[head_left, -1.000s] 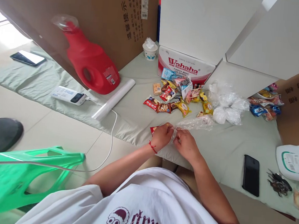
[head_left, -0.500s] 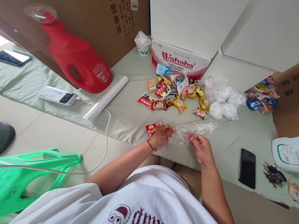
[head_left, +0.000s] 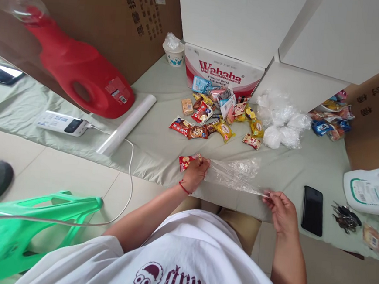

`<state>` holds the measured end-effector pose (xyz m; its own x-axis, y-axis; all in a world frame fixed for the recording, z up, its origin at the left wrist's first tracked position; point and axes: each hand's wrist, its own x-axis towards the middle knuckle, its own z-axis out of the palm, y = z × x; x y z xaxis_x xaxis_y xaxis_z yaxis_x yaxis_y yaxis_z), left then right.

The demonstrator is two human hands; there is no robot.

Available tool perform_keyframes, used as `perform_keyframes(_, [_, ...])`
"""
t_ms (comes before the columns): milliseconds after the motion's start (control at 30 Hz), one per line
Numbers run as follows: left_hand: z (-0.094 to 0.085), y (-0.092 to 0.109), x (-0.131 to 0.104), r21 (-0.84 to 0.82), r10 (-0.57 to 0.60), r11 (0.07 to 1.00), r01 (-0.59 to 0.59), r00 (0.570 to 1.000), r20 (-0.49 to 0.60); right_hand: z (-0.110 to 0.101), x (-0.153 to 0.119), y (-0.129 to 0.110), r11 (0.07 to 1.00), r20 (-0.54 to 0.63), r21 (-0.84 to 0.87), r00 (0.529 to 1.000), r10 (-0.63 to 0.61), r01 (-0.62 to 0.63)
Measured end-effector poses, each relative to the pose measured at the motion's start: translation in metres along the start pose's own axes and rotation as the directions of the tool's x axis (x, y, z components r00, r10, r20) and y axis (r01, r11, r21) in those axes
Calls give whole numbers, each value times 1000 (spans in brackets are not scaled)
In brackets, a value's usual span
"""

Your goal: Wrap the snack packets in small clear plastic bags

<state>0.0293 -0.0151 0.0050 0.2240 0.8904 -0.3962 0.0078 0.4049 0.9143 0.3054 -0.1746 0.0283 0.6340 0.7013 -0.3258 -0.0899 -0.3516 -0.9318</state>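
Note:
A sheet of clear plastic film (head_left: 234, 176) is stretched between my two hands, just above the cloth-covered surface near its front edge. My left hand (head_left: 196, 172) is closed on its left end, and a red snack packet (head_left: 185, 162) shows right beside that hand, partly covered by it. My right hand (head_left: 281, 208) pinches the film's right corner, which is drawn into a narrow point. Beyond the film, a loose crumpled part lies on the cloth. Several wrapped snacks (head_left: 223, 130) are heaped farther back, with one small packet (head_left: 251, 141) apart on the right.
Crumpled clear plastic balls (head_left: 287, 128) sit right of the snacks, before white boxes. On the left are a red detergent bottle (head_left: 92, 86), a film roll (head_left: 127, 124) and a corded power bank (head_left: 61, 123). A phone (head_left: 313, 211), keys (head_left: 346, 217) and a white bottle (head_left: 369, 191) lie right.
My right hand has moved right and toward me, pulling the film out long from my left hand. The left hand keeps its hold; the view has shifted slightly.

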Motion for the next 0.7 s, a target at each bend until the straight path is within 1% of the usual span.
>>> perform_keyframes(33, [0,1,-2,25,11,1000,-11,1000,6,-6,-1,-2,990,-28,-135,999,-40,36])
perform_keyframes(67, [1,3,-5,50,21,998,-22,1000,15,-10,-2,-5,957,-49,-272,992,-115,98])
perform_keyframes(100, [2,5,-8,75,32,997,-33,999,26,-11,-2,-10,901,-47,-393,975,-218,182])
perform_keyframes(133, [3,8,-10,95,42,994,-45,999,35,-8,-1,-16,827,-6,-488,946,-324,279])
perform_keyframes(167, [5,10,-12,110,51,992,-55,998,42,-3,1,-21,742,74,-553,910,-409,378])
perform_keyframes(200, [6,11,-14,126,61,990,-66,997,46,6,4,-25,658,181,-590,870,-458,468])
perform_keyframes(233, [6,12,-15,142,74,987,-80,996,50,17,8,-27,583,291,-607,834,-469,540])
perform_keyframes(267, [6,12,-15,157,85,983,-93,995,53,29,12,-27,521,381,-620,806,-453,586])
perform_keyframes(300, [6,11,-16,174,94,979,-103,994,59,41,18,-25,473,432,-639,792,-431,606])
perform_keyframes(333, [4,9,-17,198,100,974,-111,993,63,53,23,-22,439,451,-661,790,-415,608])
perform_keyframes(400, [-1,6,-20,282,124,950,-134,991,53,71,32,-15,421,438,-688,801,-408,591])
perform_keyframes(433, [-5,7,-24,346,164,924,-165,986,32,77,35,-12,430,432,-686,804,-408,587])
perform_keyframes(467, [-8,9,-29,425,231,880,-211,973,6,82,37,-10,442,433,-675,803,-410,590])
perform_keyframes(500, [-11,13,-35,510,323,818,-268,946,-21,85,38,-10,454,439,-659,797,-415,599])
perform_keyframes(533, [-13,20,-41,593,428,738,-322,903,-41,87,38,-11,458,448,-645,788,-423,612])
perform_keyframes(600, [-12,37,-54,729,611,555,-401,791,-29,91,35,-17,438,471,-629,764,-442,642])
perform_keyframes(633, [-10,46,-59,771,663,472,-428,748,9,94,33,-21,417,486,-628,750,-450,657])
perform_keyframes(667, [-5,54,-62,795,687,402,-455,723,66,97,30,-26,394,498,-630,737,-457,670])
perform_keyframes(700, [1,59,-63,804,689,346,-484,713,132,100,27,-30,370,510,-631,724,-464,681])
